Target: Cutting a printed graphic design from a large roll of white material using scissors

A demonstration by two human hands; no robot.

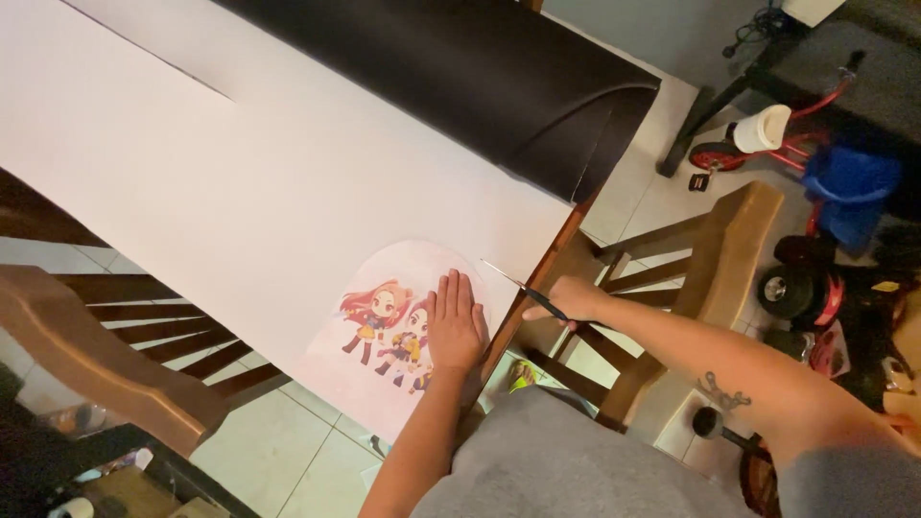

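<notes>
- A large white sheet (240,163) is lying spread over the desk (537,273), with a roll of black sheet (460,67) resting along its far side
- A cut-out print of cartoon figures (384,331) is sitting on the white sheet at the near edge, hanging a little over the desk's rim
- The left hand (455,324) is pressing flat on the print, fingers stretched out and together, gripping nothing
- The right hand (574,297) is closing around a thin dark-handled blade (523,286), tip pointing at the sheet's edge just beside the print
- Judging by this, the tracing or cutting around the print is about to begin; the blade would need to meet the print's outline while the flat hand is keeping it from sliding
- Wooden chairs (710,249) are standing on either side
</notes>
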